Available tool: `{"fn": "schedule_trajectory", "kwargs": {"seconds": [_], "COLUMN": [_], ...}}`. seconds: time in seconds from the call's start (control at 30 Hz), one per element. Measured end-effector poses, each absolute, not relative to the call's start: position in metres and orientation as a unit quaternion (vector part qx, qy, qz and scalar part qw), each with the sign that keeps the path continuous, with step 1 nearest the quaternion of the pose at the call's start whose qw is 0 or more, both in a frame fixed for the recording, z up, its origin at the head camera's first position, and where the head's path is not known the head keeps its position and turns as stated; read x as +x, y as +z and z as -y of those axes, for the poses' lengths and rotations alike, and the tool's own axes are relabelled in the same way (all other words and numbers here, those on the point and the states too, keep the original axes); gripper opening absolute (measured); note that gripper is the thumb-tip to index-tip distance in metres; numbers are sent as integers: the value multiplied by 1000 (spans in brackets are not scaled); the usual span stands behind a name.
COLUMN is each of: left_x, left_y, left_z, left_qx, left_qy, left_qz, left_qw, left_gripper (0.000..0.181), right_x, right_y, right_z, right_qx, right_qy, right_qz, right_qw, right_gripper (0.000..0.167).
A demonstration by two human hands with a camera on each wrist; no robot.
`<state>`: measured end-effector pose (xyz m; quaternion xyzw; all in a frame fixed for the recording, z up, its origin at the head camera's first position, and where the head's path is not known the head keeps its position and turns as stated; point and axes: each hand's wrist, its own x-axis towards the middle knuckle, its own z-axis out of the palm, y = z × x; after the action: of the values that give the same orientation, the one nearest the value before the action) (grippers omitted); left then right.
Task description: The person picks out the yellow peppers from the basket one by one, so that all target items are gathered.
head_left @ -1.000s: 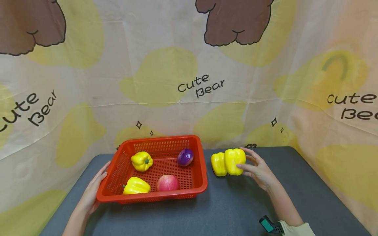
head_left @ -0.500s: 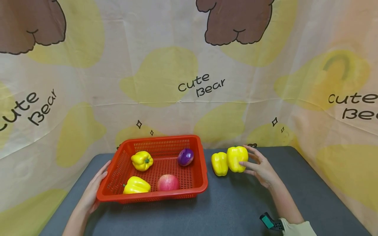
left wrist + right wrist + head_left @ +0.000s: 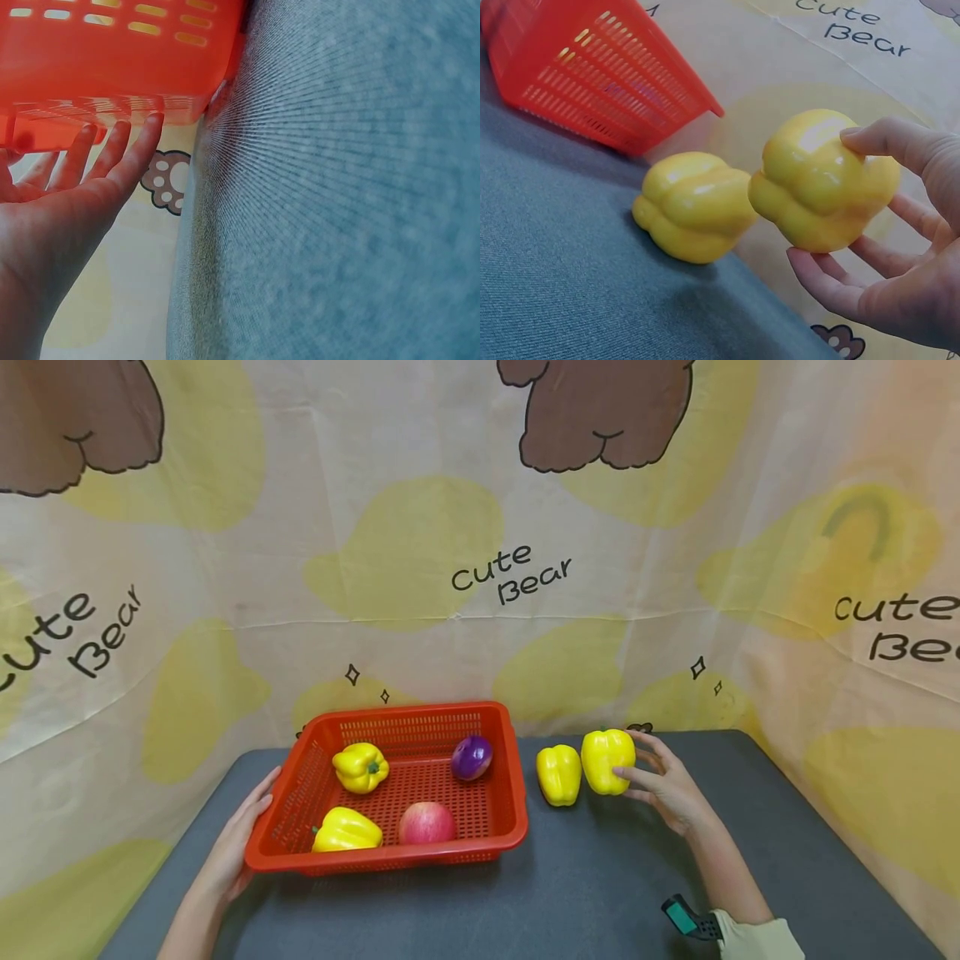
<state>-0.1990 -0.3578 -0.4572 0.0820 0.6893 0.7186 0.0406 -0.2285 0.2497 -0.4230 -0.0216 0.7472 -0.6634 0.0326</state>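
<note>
My right hand (image 3: 667, 789) holds a yellow bell pepper (image 3: 607, 762), with the thumb on one side and fingers on the other. The right wrist view shows this held bell pepper (image 3: 817, 184) raised off the table, beside a second yellow bell pepper (image 3: 694, 208) that rests on the cloth. On the left, my left hand (image 3: 232, 847) lies along the red basket (image 3: 386, 858), its fingers fairly straight against the outer side wall, as the left wrist view also shows. Inside the basket are two yellow bell peppers (image 3: 361, 768), a pink-red apple (image 3: 427, 823) and a round purple eggplant-like vegetable (image 3: 472, 758).
A grey-blue cloth-covered table (image 3: 600, 893) carries the basket and the standing bell pepper (image 3: 558, 775). Behind and at the sides hangs a printed curtain (image 3: 405, 552) close to the table's back edge. A dark band with a teal face (image 3: 690, 918) sits at my right wrist.
My right hand has moved slightly right and up with its bell pepper, opening a small gap from the one on the table. The left hand and basket stay in place.
</note>
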Motion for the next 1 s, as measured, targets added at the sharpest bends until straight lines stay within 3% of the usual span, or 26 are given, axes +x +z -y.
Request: {"fn": "schedule_trajectory", "kwargs": {"seconds": [1.0], "left_x": [-198], "left_y": [-457], "left_z": [358], "left_qx": [77], "left_qy": [717], "left_qz": [-691], "left_qw": [39], "left_gripper": [61], "right_x": [-237], "right_y": [-435], "right_z": [-257], "right_qx": [0], "right_qy": [-656], "right_qz": [-754], "right_qw": [33], "right_gripper": [79]}}
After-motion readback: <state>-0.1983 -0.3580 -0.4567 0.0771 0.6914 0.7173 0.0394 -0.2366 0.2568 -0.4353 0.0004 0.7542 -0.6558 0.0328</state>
